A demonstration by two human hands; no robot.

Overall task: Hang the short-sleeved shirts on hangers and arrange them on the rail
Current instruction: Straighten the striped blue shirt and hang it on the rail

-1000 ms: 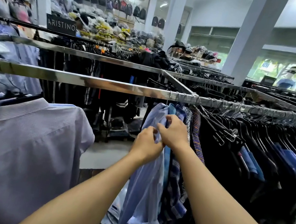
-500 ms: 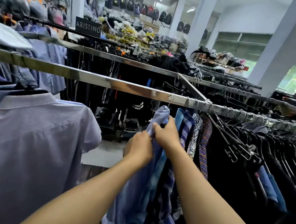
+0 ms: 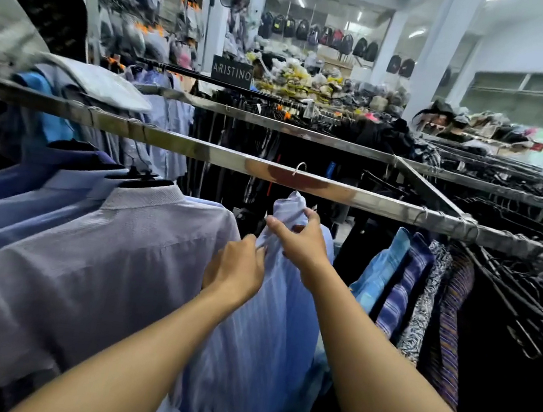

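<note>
The rail (image 3: 351, 195) is dull, rust-patched metal. The pale blue shirt (image 3: 268, 326) is soft striped cloth. Its hanger hook (image 3: 300, 168) is shiny wire.

Two hands (image 3: 235, 270) (image 3: 303, 243), one pale-blue shirt (image 3: 266, 336)

I am watching through a single wide-angle camera riding on the person's head, facing forward and tilting down along both forearms. It is sitting close in: the left hand (image 3: 235, 270) and right hand (image 3: 301, 241) are filling the centre on the pale blue shirt (image 3: 264, 326), with the metal rail (image 3: 351, 193) crossing the frame just above them.
</note>
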